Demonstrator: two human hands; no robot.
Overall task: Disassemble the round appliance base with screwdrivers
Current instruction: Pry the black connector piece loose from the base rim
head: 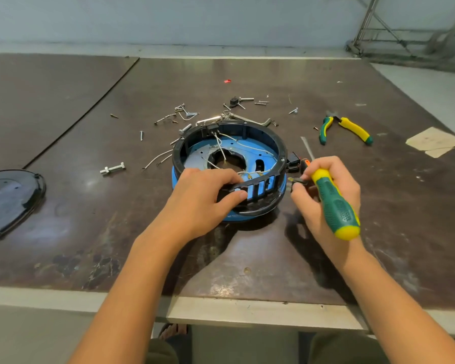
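The round appliance base (263, 137), a black ring over a blue shell with white wires inside, stands at the table's middle. My left hand (202, 198) grips the black slotted near rim of the ring, thumb on the outside. My right hand (326, 195) holds a green-and-yellow screwdriver (334, 203) along the palm, its shaft pointing away from me. That hand's fingertips pinch a small dark part at the base's right side. A second screwdriver with an orange-and-black handle (304, 164) lies just behind the right hand.
Loose screws, bolts and metal bits (184, 114) lie scattered behind the base. Green-and-yellow pliers (344, 127) rest at the right, a large bolt (112, 168) at the left. A black round cover (8, 200) lies at the left edge. Paper scraps (434, 141) sit far right.
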